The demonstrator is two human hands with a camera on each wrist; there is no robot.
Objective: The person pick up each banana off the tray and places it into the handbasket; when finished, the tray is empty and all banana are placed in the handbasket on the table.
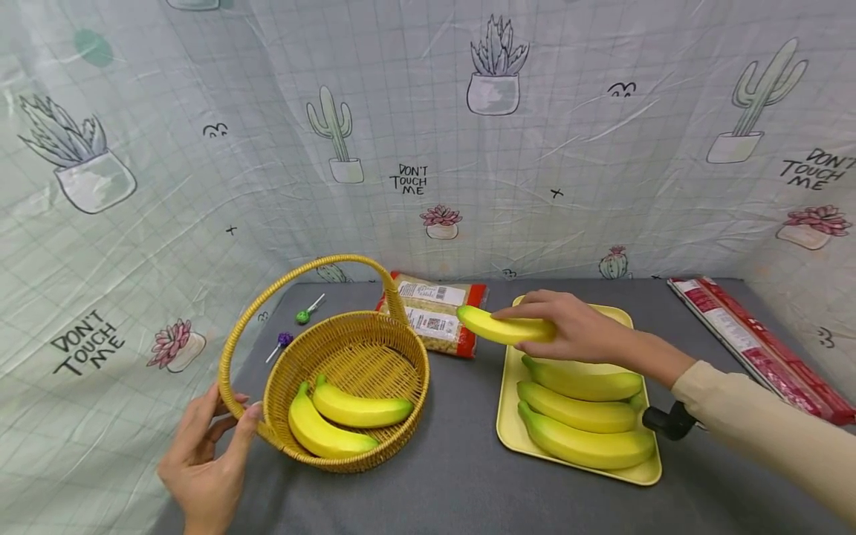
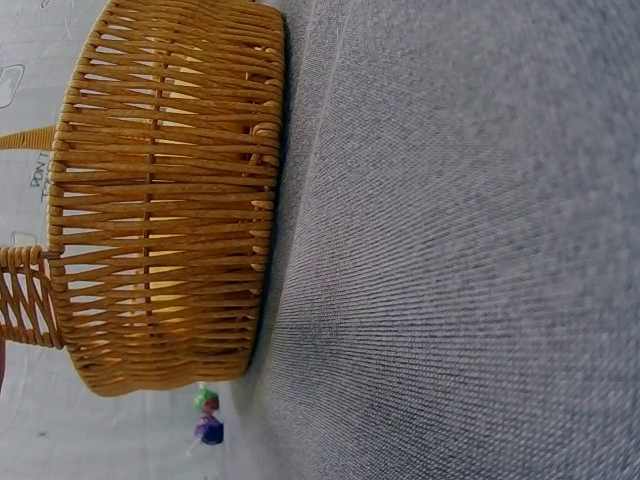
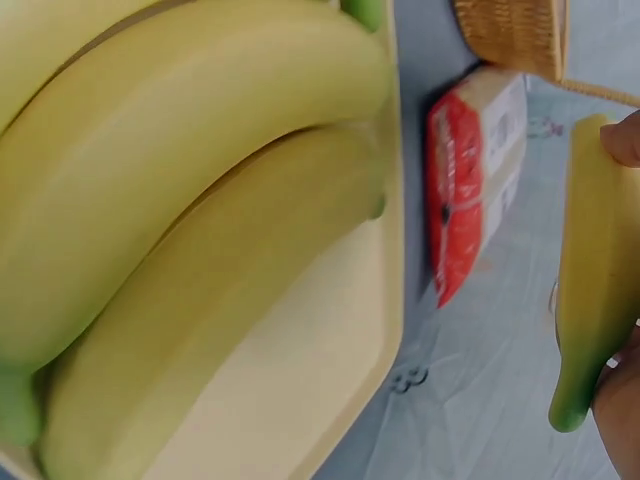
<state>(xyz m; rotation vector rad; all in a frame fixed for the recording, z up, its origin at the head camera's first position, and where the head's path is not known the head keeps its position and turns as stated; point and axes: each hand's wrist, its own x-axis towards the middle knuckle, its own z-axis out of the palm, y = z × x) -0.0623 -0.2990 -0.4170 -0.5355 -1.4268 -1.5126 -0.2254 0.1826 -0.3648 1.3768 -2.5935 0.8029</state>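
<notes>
My right hand (image 1: 565, 327) grips a yellow banana (image 1: 504, 327) with green tips, held above the far part of a cream tray (image 1: 508, 427). The same banana (image 3: 595, 270) shows at the right of the right wrist view. Three more bananas (image 1: 582, 417) lie side by side in the tray. At the left, my left hand (image 1: 210, 453) holds the base of the handle of a round wicker basket (image 1: 348, 464), thumb and fingers on either side. Two bananas (image 1: 361, 409) rest inside the basket. Only the basket's woven side (image 2: 165, 200) fills the left wrist view's upper left.
Behind the basket lies a red-edged plastic packet (image 1: 441, 312). A green lollipop (image 1: 304, 316) and a purple lollipop (image 1: 284, 339) lie left of the basket. A long red packet (image 1: 756, 345) is at the far right. A patterned curtain (image 1: 435, 134) hangs behind the grey table (image 1: 461, 475).
</notes>
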